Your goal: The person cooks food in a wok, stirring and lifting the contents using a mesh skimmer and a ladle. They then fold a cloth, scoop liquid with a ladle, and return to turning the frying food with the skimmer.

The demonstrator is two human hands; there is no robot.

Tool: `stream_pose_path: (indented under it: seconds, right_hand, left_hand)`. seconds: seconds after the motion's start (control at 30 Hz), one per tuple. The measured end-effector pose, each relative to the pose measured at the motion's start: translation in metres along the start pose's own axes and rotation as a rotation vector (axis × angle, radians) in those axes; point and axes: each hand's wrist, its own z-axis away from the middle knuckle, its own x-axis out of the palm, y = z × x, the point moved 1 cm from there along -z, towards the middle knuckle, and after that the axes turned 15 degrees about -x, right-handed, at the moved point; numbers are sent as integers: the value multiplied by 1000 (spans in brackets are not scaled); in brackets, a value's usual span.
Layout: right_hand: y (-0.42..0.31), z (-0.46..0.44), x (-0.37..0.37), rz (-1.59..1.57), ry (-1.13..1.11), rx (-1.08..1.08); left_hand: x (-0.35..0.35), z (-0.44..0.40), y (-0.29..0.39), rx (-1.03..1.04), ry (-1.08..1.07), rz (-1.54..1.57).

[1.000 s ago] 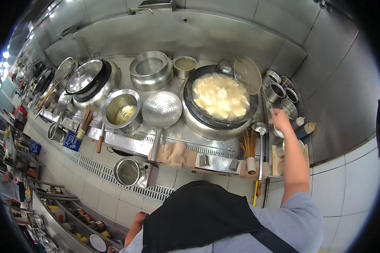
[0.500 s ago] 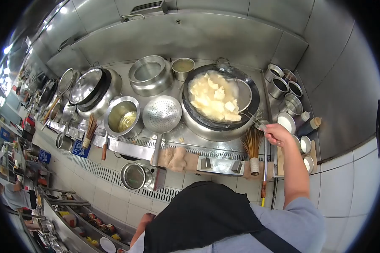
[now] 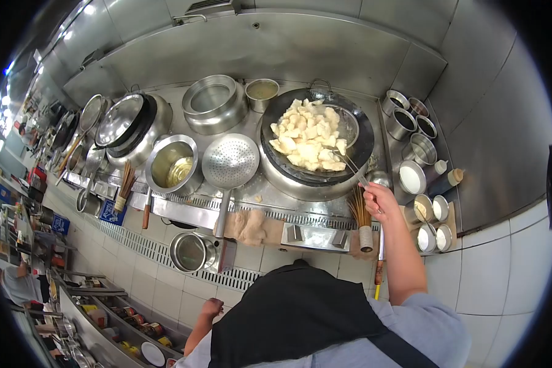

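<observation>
In the head view, my right hand is closed around the handle of a wire strainer. Its round mesh head is in the right part of a black wok, partly under the food. A heap of pale, off-white food pieces fills the middle of the wok; their exact kind I cannot make out. Down by my left side hangs my left hand, fingers curled, with nothing seen in it. Just below the wok, near my right wrist, stands a bamboo brush.
Left of the wok lie a perforated ladle and a pot of yellowish liquid. A large steel pot stands behind them. Seasoning containers line the right side. A lidded wok is farther left. Another person is at far left.
The food, earlier half sunk in foamy, cloudy liquid, now shows as a raised heap of separate pieces. My right hand has shifted left and slightly down with the strainer handle.
</observation>
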Motion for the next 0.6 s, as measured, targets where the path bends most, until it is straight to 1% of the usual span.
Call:
stream_pose_path:
  seconds: [0.03, 0.1, 0.13, 0.17, 0.23, 0.3, 0.33, 0.37, 0.43, 0.47, 0.5, 0.53, 0.57, 0.6]
  right_hand:
    - [-3, 4, -2, -10, 25, -17]
    - [-12, 11, -4, 4, 40, -31]
    - [-17, 12, -4, 12, 42, -37]
    - [-20, 8, -5, 14, 49, -44]
    - [-26, -2, -8, 20, 31, -118]
    - [-29, -3, 20, -5, 53, -137]
    - [-28, -3, 30, 76, 99, -149]
    - [-28, -4, 39, 152, 139, -166]
    - [-32, 7, 39, 184, 121, -199]
    - [-36, 7, 37, 207, 147, -217]
    - [-34, 14, 34, 231, 186, -218]
    - [-33, 8, 38, 232, 158, -264]
    - [-31, 1, 51, 228, 233, -261]
    - [-26, 2, 60, 293, 242, -242]
  left_hand:
    - [3, -6, -8, 7, -6, -2]
    - [9, -28, -43, 232, 66, -266]
    - [9, -34, -47, 345, 106, -395]
    - [12, -41, -55, 328, 82, -399]
    - [14, -50, -67, 214, 29, -319]
    - [12, -51, -71, 148, 5, -253]
    - [11, -51, -71, 123, -1, -215]
    - [5, -43, -62, 81, -1, -156]
    - [-4, -21, -37, -7, -5, -15]
    - [-4, -21, -26, -6, -5, -4]
    - [-3, -15, -17, 0, 45, 32]
    - [-2, -5, -16, -2, 89, 54]
    - [-2, 4, -9, -38, -9, 103]
    - [-1, -8, -17, 183, 20, -269]
